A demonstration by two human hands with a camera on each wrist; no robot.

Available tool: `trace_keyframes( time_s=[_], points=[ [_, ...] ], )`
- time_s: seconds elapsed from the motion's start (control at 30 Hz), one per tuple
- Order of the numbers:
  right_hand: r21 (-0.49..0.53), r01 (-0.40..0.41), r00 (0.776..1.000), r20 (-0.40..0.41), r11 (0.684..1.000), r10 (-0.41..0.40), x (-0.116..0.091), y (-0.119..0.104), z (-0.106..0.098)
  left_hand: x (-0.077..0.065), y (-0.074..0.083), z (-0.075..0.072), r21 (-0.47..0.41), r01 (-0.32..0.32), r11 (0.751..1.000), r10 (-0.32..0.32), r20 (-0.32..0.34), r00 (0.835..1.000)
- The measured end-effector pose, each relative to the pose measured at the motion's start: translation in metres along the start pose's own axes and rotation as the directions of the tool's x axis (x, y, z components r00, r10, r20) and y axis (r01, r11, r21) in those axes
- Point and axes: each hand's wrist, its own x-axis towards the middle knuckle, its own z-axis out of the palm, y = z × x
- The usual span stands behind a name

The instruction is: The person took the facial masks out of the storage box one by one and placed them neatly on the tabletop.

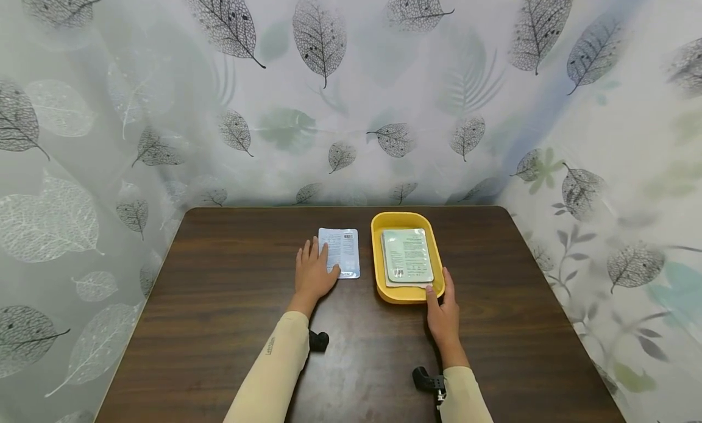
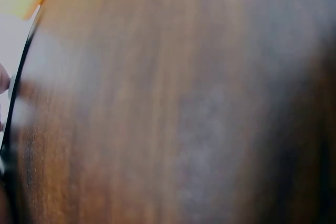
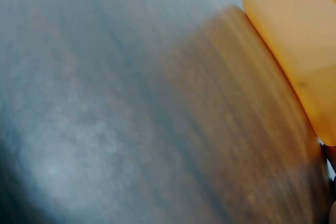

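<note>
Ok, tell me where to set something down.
The table is bare left of the left hand and right of the right hand. Crowded: the yellow tray, stacked with packets, and the narrow gap between it and the blue packet.

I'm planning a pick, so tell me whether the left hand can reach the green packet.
Likely yes: the green packet lies uncovered on top in the yellow tray. The left hand seems to need only pass over the blue packet and tray rim.

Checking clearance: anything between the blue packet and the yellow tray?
Nothing but a narrow strip of bare brown tabletop between the blue packet and the yellow tray; the head view shows it.
</note>
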Motion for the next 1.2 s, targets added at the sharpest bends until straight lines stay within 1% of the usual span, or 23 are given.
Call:
trace_keyframes(
  time_s=[0.2,0.37,0.53,0.63,0.7,0.8,0.83,0.87,0.93,1.0,1.07,1.2],
  points=[
    [-0.003,0.008,1.000,-0.009,1.000,-0.008,0.001,0.001,0.002,0.001,-0.001,0.001,0.039,0.012,0.999,-0.013,0.013,1.000],
    [-0.012,0.011,1.000,-0.007,1.000,-0.012,0.001,0.002,0.001,0.000,0.000,0.001,0.035,0.007,0.999,-0.006,-0.005,1.000],
    [-0.013,0.008,1.000,-0.004,1.000,-0.008,0.001,0.001,0.002,0.001,0.000,0.001,0.048,0.017,0.999,-0.018,0.014,1.000],
    [-0.016,0.002,1.000,-0.002,1.000,-0.002,0.001,0.000,0.002,0.002,0.000,0.001,0.025,0.012,1.000,-0.012,0.003,1.000],
    [-0.016,-0.001,1.000,-0.001,1.000,0.001,0.001,0.000,0.002,0.002,0.000,-0.001,-0.008,0.009,1.000,-0.009,-0.019,1.000],
    [-0.017,0.005,1.000,-0.003,1.000,-0.005,0.002,-0.002,0.002,0.004,0.000,-0.003,-0.116,0.010,0.993,-0.019,-0.077,0.997],
    [-0.014,0.007,1.000,-0.004,1.000,-0.007,0.002,-0.002,0.002,0.004,0.000,-0.004,-0.161,0.015,0.987,-0.031,-0.095,0.995],
    [-0.015,0.011,1.000,-0.005,1.000,-0.011,0.002,-0.003,0.002,0.005,0.000,-0.005,-0.221,0.018,0.975,-0.045,-0.119,0.992],
    [-0.015,0.013,1.000,-0.009,1.000,-0.013,0.002,-0.003,0.002,0.006,0.003,-0.009,-0.340,0.022,0.940,-0.079,-0.153,0.985],
    [-0.018,0.011,1.000,-0.009,1.000,-0.012,0.002,-0.002,0.001,0.007,0.006,-0.014,-0.426,0.021,0.904,-0.105,-0.176,0.979],
    [-0.019,0.012,1.000,-0.008,1.000,-0.012,0.002,-0.002,0.002,0.010,0.012,-0.020,-0.485,0.004,0.875,-0.115,-0.199,0.973],
    [-0.012,0.022,1.000,-0.007,1.000,-0.022,0.001,-0.001,0.002,0.016,0.029,-0.038,-0.554,-0.045,0.831,-0.101,-0.229,0.968]
  ],
)
